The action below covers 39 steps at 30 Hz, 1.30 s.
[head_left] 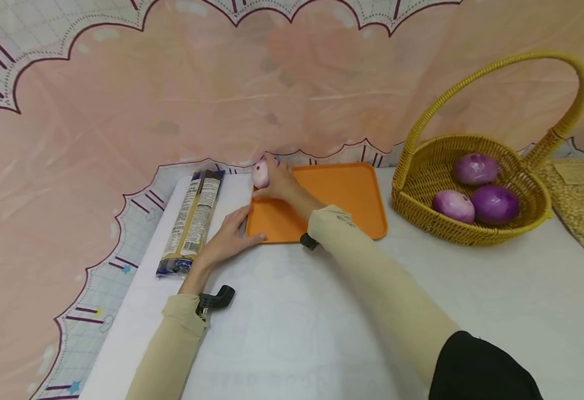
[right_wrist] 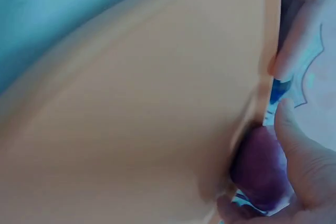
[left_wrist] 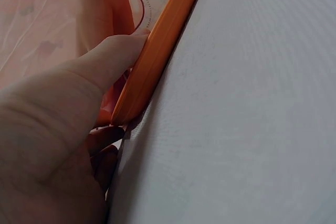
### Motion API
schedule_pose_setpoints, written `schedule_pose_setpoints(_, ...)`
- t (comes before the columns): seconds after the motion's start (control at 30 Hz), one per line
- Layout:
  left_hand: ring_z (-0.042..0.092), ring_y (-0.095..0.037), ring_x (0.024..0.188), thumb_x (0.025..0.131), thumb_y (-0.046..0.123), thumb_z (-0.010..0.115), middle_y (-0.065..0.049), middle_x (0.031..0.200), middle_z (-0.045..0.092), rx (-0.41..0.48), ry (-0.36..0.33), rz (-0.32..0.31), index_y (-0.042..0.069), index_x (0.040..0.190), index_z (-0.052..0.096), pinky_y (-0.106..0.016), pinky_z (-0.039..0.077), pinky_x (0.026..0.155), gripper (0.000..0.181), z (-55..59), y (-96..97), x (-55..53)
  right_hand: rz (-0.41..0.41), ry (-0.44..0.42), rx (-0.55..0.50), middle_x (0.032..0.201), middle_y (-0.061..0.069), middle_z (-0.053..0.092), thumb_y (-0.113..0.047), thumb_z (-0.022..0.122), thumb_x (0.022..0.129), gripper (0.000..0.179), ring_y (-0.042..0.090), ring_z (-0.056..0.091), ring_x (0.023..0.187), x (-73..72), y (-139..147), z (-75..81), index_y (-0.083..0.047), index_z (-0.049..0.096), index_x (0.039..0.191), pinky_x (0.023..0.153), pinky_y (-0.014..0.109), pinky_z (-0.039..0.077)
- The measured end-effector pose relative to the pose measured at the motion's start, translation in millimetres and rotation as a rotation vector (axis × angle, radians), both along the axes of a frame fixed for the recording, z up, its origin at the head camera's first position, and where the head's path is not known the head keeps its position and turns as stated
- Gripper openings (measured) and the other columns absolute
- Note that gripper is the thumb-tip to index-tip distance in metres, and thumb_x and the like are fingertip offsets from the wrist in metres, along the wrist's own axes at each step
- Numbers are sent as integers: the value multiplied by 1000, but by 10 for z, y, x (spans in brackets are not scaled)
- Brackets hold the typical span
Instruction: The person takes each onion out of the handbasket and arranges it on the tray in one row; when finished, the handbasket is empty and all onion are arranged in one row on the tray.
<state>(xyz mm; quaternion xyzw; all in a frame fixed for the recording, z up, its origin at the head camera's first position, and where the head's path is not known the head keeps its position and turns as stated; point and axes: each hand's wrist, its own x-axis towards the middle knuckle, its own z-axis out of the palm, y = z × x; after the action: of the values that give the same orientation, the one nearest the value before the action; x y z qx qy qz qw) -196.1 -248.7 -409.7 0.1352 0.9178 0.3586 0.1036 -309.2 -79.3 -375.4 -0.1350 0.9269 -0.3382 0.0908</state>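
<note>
"Black cloth (head_left: 482, 369) sits closest to us, at the upper end of a tan sleeve (head_left: 392, 289). Where does that arm lead?"

"Up to the right hand (head_left: 283, 183), whose thumb and fingers are wrapped round a purple onion (head_left: 260, 174) at the far left corner of an orange tray (head_left: 349, 194)."

"Resting on the tray, or held above it?"

"I can't tell; the hand hides too much. Onions roll, so that encircling grasp seems meant to control it."

"And the left hand (head_left: 228, 236)?"

"It grasps the tray's near left corner, thumb along the front rim, fingers at the left side. Presumably that stops the tray sliding on the white tabletop (head_left: 272, 316)."

"Why is the wicker basket (head_left: 434, 218) off to the right?"

"Likely for the right arm's easy reach. Three more onions (head_left: 494, 204) lie inside, and its raised walls should contain them."

"What about the long packet (head_left: 194, 214)?"

"It lies left of the tray, near the left wrist, perhaps placed there to leave the tray's surface free."
</note>
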Motion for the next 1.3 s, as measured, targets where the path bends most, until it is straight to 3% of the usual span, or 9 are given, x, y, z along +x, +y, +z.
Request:
schedule_pose_setpoints(0.13, 14, -34, 149, 86, 41, 71, -14, 160, 23, -5, 6, 0, 8, 154, 23, -54, 16, 121, 89, 10, -6, -8, 37, 31, 10, 148, 26, 24, -38, 82, 76, 106, 40, 31, 138, 9, 93, 90, -19, 12, 154, 115, 47, 34)
schedule_pose_setpoints(0.37, 13, -33, 150, 86, 42, 71, -15, 161, 21, -12, -12, 12, 6, 155, 21, -54, 15, 121, 92, 4, -1, 1, 99, 74, 13, 150, 22, 32, -41, 72, 85, 85, 36, 35, 139, -44, 322, 274, -6, 28, 149, 118, 46, 30)
schedule_pose_setpoints(0.53, 13, -33, 150, 86, 43, 71, -15, 161, 20, -1, -19, 14, 6, 155, 21, -53, 15, 122, 92, -18, 4, -2, 118, 71, -97, 152, 16, 38, -36, 66, 91, 72, 31, 34, 142, -6, 536, 380, -2, 33, 146, 120, 41, 28)
schedule_pose_setpoints(0.67, 14, -33, 150, 86, 42, 71, -15, 161, 21, 1, -7, 12, 6, 155, 21, -53, 14, 122, 92, -19, 5, -15, 156, 85, -238, 148, 21, 41, -24, 66, 92, 64, 36, 40, 137, 137, 746, 443, 2, 37, 143, 117, 43, 33)
schedule_pose_setpoints(0.83, 13, -33, 150, 86, 42, 71, -14, 161, 21, -5, -8, 13, 7, 155, 21, -53, 14, 122, 92, 0, -11, -11, 173, 62, -303, 140, 24, 48, -18, 64, 94, 53, 38, 48, 129, 348, 1020, 505, 3, 44, 139, 112, 45, 38)
schedule_pose_setpoints(1.3, 13, -34, 150, 86, 39, 71, -16, 161, 21, -14, -4, 8, 5, 155, 20, -53, 15, 121, 92, 8, -9, -5, 241, -34, -290, 129, 13, 59, -26, 59, 97, 42, 29, 58, 119, 1037, 1765, 626, -7, 52, 134, 104, 48, 46)
